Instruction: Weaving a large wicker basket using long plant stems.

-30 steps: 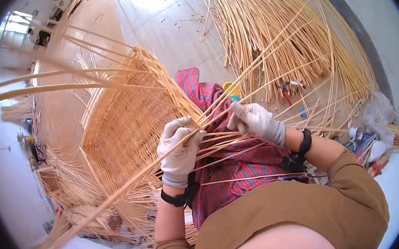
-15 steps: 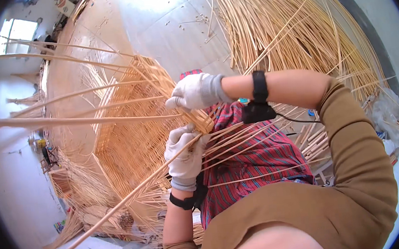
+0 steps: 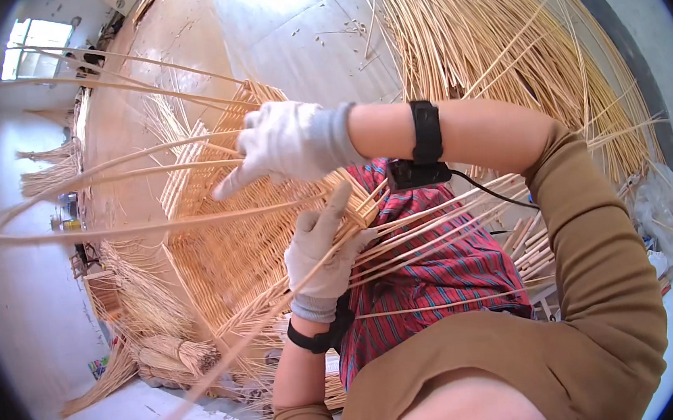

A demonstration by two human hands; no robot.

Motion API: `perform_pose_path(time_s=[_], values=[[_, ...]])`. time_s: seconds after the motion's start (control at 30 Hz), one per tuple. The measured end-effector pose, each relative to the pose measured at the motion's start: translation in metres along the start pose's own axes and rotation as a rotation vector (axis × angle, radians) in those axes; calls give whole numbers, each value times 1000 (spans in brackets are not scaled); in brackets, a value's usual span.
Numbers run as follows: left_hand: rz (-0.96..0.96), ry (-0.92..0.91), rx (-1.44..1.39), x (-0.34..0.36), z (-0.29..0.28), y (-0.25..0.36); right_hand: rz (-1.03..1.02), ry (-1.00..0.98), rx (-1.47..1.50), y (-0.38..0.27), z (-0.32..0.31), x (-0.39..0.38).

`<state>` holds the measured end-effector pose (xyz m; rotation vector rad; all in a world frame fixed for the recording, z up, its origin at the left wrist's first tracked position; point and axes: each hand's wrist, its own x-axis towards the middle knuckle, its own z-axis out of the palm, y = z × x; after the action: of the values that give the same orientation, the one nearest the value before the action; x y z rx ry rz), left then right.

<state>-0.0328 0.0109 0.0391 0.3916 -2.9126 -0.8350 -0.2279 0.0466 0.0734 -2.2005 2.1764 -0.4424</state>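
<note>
A half-woven wicker basket [image 3: 232, 264] with long loose rods rests at the upper left of my lap, on striped red cloth [image 3: 424, 274]. My left hand [image 3: 321, 264], in a white glove, grips its near corner, index finger pointing up beside a long diagonal rod [image 3: 207, 378]. Above it, my gloved right hand [image 3: 285, 142] reaches across the rim among the upright rods [image 3: 146, 171], thumb stretched down-left, fingers apart; its fingertips are partly blurred. Black straps circle both my wrists.
A large heap of long rods [image 3: 490, 33] lies on the floor [image 3: 306, 59] at upper right. More bundles [image 3: 168, 356] lie at left against a white wall [image 3: 30, 304]. A crumpled plastic bag [image 3: 652, 204] is at right; a window [image 3: 37, 44] is at upper left.
My right hand has swung from right of the corner up and left across the rim, then spread its fingers. My left index finger has straightened. The basket and rods have shifted slightly right.
</note>
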Motion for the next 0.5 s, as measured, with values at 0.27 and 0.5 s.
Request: perform_pose_path(time_s=[0.27,0.5], values=[[187,162,-202,-3,15,-22,-475,516,1500,93,-26,0],[186,179,-152,-7,14,-21,199,539,659,34,43,-54]])
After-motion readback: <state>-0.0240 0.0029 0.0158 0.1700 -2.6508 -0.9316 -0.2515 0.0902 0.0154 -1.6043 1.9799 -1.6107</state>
